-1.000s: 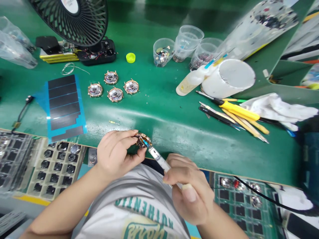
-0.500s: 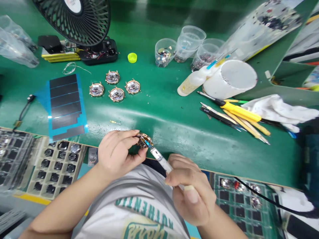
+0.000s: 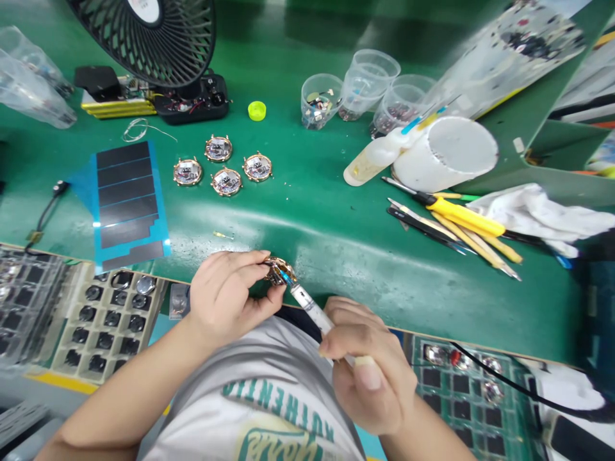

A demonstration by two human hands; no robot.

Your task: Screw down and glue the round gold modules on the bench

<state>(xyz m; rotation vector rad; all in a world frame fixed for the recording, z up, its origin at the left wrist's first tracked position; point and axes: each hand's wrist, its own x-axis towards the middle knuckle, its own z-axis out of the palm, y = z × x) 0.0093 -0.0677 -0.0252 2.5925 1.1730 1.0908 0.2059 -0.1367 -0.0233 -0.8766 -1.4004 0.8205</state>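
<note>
Gold watch case (image 3: pixel 277 271), in left hand (image 3: pixel 225 298), blue-tipped syringe (image 3: pixel 310 306) touching it

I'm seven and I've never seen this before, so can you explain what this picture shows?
These pictures come from a camera worn on a person's head, looking down, so you see what they see. There is no robot, just two bare hands. The left hand pinches a small round gold-rimmed part, perhaps a watch case. The right hand holds a clear syringe with its blue tip at that part. On the green work mat lie four more round parts and a yellow-handled screwdriver, and a black fan stands nearby.
</note>
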